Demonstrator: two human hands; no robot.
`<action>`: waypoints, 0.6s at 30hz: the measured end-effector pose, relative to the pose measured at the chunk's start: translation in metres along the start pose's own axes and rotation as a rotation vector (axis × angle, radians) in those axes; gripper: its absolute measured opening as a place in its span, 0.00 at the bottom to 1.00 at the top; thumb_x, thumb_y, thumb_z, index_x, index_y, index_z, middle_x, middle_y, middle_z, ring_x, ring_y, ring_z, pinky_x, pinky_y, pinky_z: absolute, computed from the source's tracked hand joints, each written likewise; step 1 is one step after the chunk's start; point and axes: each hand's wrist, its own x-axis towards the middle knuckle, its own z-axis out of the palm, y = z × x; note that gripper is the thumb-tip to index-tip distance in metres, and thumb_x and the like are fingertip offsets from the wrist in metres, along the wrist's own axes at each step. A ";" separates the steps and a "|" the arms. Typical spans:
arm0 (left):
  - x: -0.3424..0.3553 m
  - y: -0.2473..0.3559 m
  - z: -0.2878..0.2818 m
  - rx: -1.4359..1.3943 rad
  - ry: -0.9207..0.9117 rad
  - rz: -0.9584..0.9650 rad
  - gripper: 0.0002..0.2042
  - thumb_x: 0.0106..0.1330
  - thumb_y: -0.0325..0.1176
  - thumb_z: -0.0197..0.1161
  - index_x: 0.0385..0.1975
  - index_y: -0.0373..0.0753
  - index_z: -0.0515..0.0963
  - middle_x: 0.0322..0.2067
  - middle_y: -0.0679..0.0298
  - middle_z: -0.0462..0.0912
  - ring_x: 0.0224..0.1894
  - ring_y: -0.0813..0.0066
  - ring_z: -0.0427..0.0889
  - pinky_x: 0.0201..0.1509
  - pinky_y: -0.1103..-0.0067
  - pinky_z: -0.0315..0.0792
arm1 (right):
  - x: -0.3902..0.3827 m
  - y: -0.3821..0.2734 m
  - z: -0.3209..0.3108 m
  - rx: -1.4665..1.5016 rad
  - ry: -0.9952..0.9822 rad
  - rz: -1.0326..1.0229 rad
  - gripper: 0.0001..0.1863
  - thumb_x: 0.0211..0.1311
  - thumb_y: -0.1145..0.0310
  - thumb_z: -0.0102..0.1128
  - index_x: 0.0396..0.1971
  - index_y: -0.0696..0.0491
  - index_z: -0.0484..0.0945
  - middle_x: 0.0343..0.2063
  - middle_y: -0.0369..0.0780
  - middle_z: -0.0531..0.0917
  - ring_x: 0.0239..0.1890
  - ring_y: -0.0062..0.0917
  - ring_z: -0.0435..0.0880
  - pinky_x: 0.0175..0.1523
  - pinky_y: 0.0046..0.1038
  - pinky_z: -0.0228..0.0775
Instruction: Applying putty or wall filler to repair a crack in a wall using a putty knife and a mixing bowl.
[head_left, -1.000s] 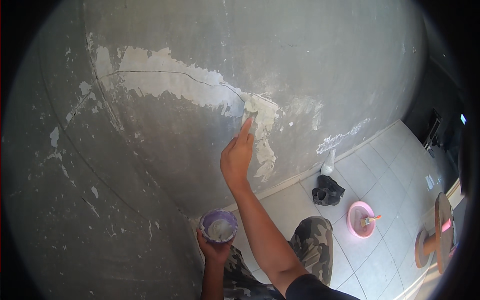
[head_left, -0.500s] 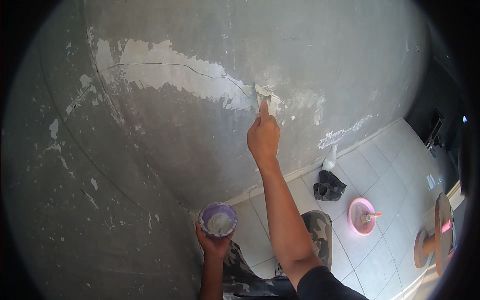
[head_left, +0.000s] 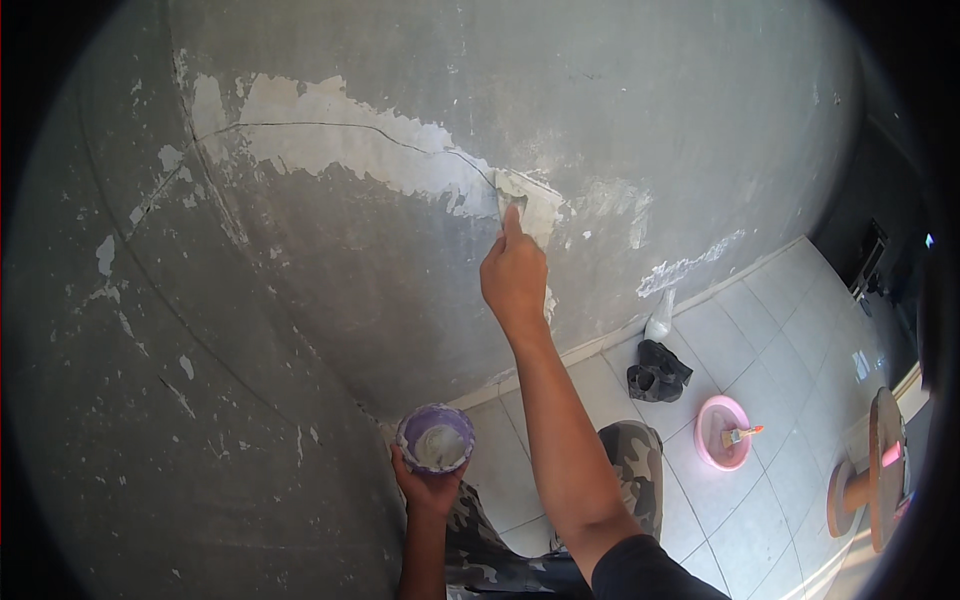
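My right hand is closed around a putty knife, its index finger stretched along the blade. The blade lies against the grey wall, at the right end of a pale patch of bare plaster. A thin dark crack runs through that patch up to the blade. Fresh-looking whitish filler covers the wall just right of the knife. Low down by the wall's corner, my left hand holds a purple bowl with white paste inside. The knife's handle is hidden in my fist.
On the tiled floor stands a pink basin with a paintbrush resting in it. A black bag and a whitish bag lie against the wall's foot. Farther right is a round wooden spool-like stand.
My right hand has shifted slightly left with the putty knife, whose blade now covers the crack's right end. More whitish filler shows to its right. The bowl stays put.
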 end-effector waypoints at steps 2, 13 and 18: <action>0.000 0.001 -0.001 0.007 -0.042 -0.006 0.39 0.65 0.68 0.51 0.70 0.48 0.63 0.68 0.57 0.67 0.69 0.51 0.68 0.65 0.49 0.70 | -0.012 0.000 -0.001 0.018 -0.012 0.034 0.21 0.68 0.74 0.51 0.60 0.61 0.75 0.32 0.58 0.84 0.37 0.54 0.84 0.45 0.45 0.76; -0.005 -0.001 0.006 0.045 -0.026 0.012 0.38 0.67 0.67 0.51 0.70 0.46 0.63 0.68 0.58 0.68 0.68 0.52 0.69 0.67 0.51 0.68 | -0.015 -0.017 0.042 0.140 0.151 0.046 0.28 0.70 0.75 0.51 0.69 0.61 0.62 0.34 0.54 0.79 0.34 0.51 0.80 0.40 0.47 0.73; -0.003 -0.007 0.010 0.052 -0.029 0.009 0.39 0.66 0.68 0.51 0.69 0.45 0.64 0.67 0.58 0.69 0.67 0.54 0.71 0.65 0.54 0.70 | -0.028 -0.031 0.080 0.170 0.188 0.089 0.31 0.70 0.75 0.50 0.70 0.65 0.56 0.35 0.56 0.78 0.33 0.51 0.81 0.39 0.46 0.73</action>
